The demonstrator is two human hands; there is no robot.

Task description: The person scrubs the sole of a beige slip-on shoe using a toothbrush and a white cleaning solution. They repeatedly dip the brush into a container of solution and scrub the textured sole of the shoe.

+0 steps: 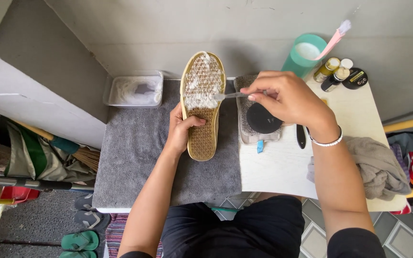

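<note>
Right fingers: pinched shut on the handle of a small brush [230,95]; the right hand [288,98] sits at 1 o'clock from frame centre, and the brush head reaches toward 9 o'clock onto the shoe sole.
Left fingers: wrapped around the shoe sole [202,105], thumb across its tread, fingers hidden behind; the left hand [181,129] grips the lower half, just above centre.
Shoe sole: held sole-up, toe at 12 o'clock, heel at 6 o'clock; white foam covers the toe half, where the bristles touch.
Grey mat [135,157]: lies under the sole and spreads to 9 o'clock; its bare part toward 7 o'clock is the widest free room.
Plastic tub [135,91]: at 10 o'clock on the mat's far corner, clear walls, cloudy water inside, well apart from the left hand.
Second shoe [254,114]: just beside the sole at 3 o'clock of it, under the right hand, a black round disc [263,118] resting on it; the gap between the 2 shoes is narrow.
White table [278,167]: bare patch at 5 o'clock from the right hand; its near edge ends at the person's lap.
Teal cup [304,55]: at 1 o'clock by the wall, a pink toothbrush [333,40] leaning in it.
Small bottles [340,76]: clustered just beside the cup, toward 3 o'clock.
Grey towel [378,167]: heaped on the table's 3 o'clock edge, near the right forearm.
Wall: closes off 12 o'clock right behind tub and cup.
</note>
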